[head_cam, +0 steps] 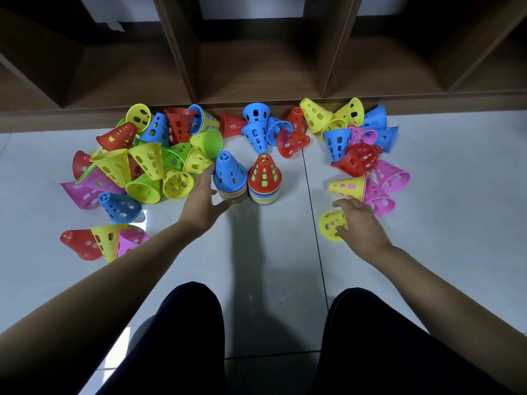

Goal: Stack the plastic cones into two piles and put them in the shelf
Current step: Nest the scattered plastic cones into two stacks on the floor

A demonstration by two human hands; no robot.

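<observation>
Two upright piles of stacked cones stand on the white floor: one topped by a blue cone (pixel 229 172), the other by a red cone (pixel 264 175), side by side. My left hand (pixel 204 196) is open, fingers spread, just left of the blue-topped pile and touching its side. My right hand (pixel 360 223) rests on a loose yellow cone (pixel 330 225) lying on its side, fingers curled over its wide end. Many loose cones in red, yellow, blue, green and pink lie scattered left (pixel 137 163) and right (pixel 359 155).
The brown wooden shelf (pixel 256 67) with open compartments runs along the far side, its base edge right behind the cones. My knees in dark trousers (pixel 194 337) are at the bottom. Bare floor lies between my arms.
</observation>
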